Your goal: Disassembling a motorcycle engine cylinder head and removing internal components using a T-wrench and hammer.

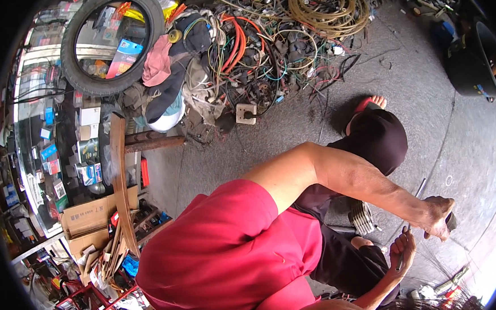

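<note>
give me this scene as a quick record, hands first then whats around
left hand: fingers curled by a small dark object, grip unclear
right hand: closed around a thin dark rod
near hands: grey finned metal block, below the left forearm in the picture
clothing: red short-sleeved shirt, dark trousers
floor: grey, hard-looking floor
picture top: tangled heap of coloured wires, coiled tan hose
picture upper left: round black rubber tyre
picture upper right: black bucket
</note>
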The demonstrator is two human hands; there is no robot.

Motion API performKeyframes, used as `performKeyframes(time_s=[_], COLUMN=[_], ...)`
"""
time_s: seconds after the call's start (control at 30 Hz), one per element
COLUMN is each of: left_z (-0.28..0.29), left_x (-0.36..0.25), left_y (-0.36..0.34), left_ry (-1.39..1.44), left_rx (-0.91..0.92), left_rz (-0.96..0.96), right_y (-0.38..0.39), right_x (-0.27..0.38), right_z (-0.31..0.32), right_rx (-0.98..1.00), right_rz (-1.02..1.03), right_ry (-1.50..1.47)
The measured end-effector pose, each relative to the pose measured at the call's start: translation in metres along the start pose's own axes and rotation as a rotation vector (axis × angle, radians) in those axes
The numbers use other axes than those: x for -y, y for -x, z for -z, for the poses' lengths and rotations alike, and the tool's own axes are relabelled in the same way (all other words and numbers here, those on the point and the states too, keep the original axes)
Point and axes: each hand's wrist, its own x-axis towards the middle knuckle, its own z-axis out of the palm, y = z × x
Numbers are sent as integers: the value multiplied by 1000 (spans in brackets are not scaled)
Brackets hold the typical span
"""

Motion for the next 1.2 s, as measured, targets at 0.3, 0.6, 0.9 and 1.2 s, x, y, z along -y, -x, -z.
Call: performKeyframes(time_s=[0.3,0.6,0.9,1.2], left_z=[19,35,62,62], left_x=[-12,-23,-36,-38], left_y=[3,0,9,2], left_ry=[-57,-134,-45,-23], left_rx=[12,-71,-75,-120], left_rz=[84,1,-23,-35], right_y=[-52,-134,-177,-184], right_x=[33,70,56,44], right_z=[8,22,6,14], right_rx=[59,-30,-202,-244], right_rz=[-54,-24,114,329], right_ry=[269,494,1012,1921])
